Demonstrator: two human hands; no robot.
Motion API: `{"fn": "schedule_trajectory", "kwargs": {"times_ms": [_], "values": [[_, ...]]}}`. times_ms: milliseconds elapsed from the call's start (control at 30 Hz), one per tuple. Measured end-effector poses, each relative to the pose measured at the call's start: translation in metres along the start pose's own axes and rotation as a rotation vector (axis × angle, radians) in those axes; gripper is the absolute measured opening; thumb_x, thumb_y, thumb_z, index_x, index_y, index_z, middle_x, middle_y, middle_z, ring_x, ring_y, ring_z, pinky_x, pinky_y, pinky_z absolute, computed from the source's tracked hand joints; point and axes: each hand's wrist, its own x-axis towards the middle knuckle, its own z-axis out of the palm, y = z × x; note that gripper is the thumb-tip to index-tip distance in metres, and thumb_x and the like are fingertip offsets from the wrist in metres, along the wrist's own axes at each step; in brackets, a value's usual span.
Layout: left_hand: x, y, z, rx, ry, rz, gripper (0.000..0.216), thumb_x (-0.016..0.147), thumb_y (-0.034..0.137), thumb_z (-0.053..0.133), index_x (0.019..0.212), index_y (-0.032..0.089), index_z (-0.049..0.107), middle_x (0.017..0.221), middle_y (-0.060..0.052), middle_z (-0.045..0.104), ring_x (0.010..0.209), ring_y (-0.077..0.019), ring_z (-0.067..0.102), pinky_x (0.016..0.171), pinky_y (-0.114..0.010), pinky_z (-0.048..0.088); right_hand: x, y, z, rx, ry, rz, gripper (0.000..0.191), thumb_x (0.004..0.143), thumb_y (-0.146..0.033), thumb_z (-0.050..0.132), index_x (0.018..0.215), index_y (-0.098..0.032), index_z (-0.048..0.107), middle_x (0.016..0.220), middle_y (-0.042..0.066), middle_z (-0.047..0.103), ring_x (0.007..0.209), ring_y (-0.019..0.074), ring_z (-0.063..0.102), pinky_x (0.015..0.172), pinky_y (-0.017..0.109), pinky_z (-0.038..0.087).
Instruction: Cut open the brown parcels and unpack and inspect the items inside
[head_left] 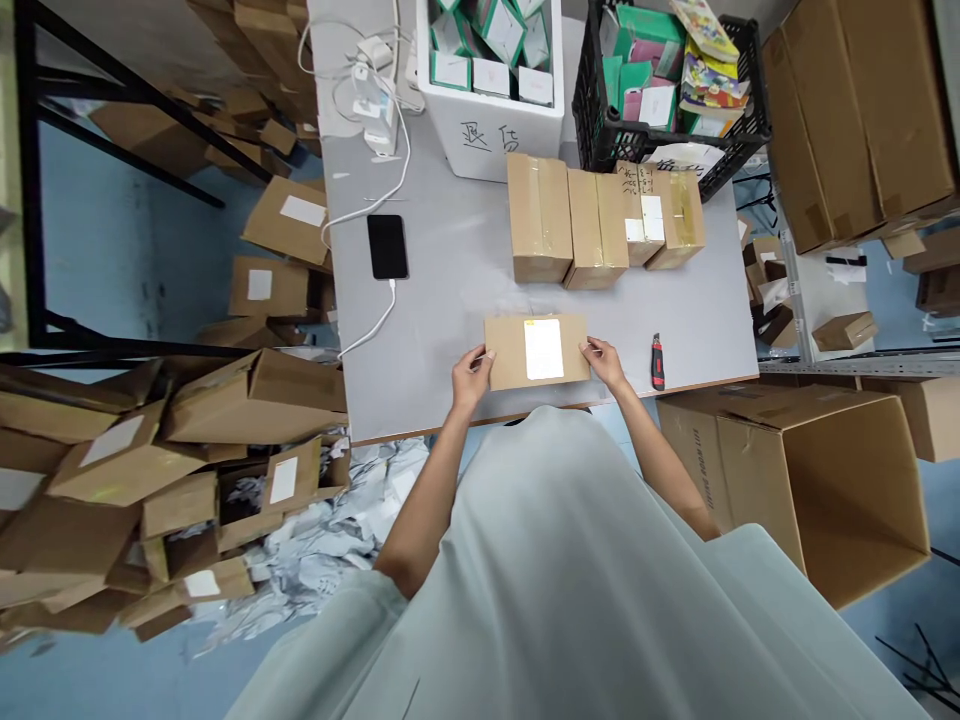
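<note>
A small brown cardboard box (506,352) with a white label (543,349) on top lies near the front edge of the grey table (442,300). My left hand (471,376) grips its left end, fingers curled round the edge. My right hand (604,361) holds its right end the same way. Behind it, three taped brown boxes (600,222) stand side by side in a row. A red utility knife (658,362) lies on the table just right of my right hand.
A black phone (388,246) on a white cable lies at the table's left. A white bin (491,90) and a black crate (667,80) hold small packages at the back. An open carton (817,480) stands at my right. Piled boxes (150,470) cover the floor at left.
</note>
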Motion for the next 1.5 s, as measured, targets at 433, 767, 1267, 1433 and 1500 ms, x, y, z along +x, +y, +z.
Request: {"fn": "schedule_trajectory", "kwargs": {"times_ms": [433,767,1267,1433,1500], "values": [[-0.012,0.009,0.024,-0.238,-0.163,-0.235,0.074,0.093,0.086,0.064,0.117,0.017,0.079,0.124,-0.018,0.084,0.126,-0.0337,0.076,0.11,-0.052,0.062,-0.006,0.008,-0.047,0.101,0.109,0.212,0.074,0.088,-0.075,0.073,0.131,-0.015,0.08,0.132,0.02,0.082,0.12,0.032,0.077,0.102,0.054,0.066],[-0.055,0.055,0.044,-0.121,-0.731,-0.179,0.097,0.082,0.065,0.093,0.162,0.027,0.055,0.165,-0.018,0.062,0.121,-0.0349,0.081,0.095,-0.048,0.072,-0.03,-0.06,-0.062,-0.037,0.17,-0.282,0.072,0.106,-0.071,0.06,0.165,-0.031,0.059,0.175,0.012,0.051,0.167,0.0321,0.041,0.133,0.057,0.043],[-0.057,0.051,0.028,-0.177,-0.464,0.003,0.1,0.081,0.066,0.09,0.165,0.024,0.055,0.164,-0.019,0.061,0.12,-0.0305,0.08,0.112,-0.052,0.064,-0.045,-0.114,-0.057,-0.016,-0.003,-0.397,0.058,0.103,-0.073,0.064,0.14,-0.028,0.068,0.145,0.01,0.072,0.14,0.031,0.066,0.125,0.049,0.052],[-0.051,0.061,0.006,-0.041,-0.27,0.194,0.088,0.084,0.067,0.087,0.156,0.022,0.064,0.159,-0.018,0.066,0.114,-0.0264,0.077,0.109,-0.046,0.063,-0.09,-0.1,-0.045,0.078,0.065,-0.267,0.055,0.101,-0.075,0.064,0.129,-0.027,0.065,0.141,0.014,0.071,0.14,0.0303,0.065,0.114,0.044,0.061],[-0.047,0.067,-0.001,-0.004,-0.207,0.271,0.078,0.089,0.066,0.082,0.152,0.023,0.068,0.156,-0.016,0.068,0.113,-0.0248,0.076,0.11,-0.044,0.063,-0.1,-0.091,-0.032,0.113,0.087,-0.186,0.056,0.097,-0.075,0.067,0.125,-0.026,0.063,0.137,0.015,0.07,0.133,0.0297,0.068,0.104,0.042,0.065]]}}
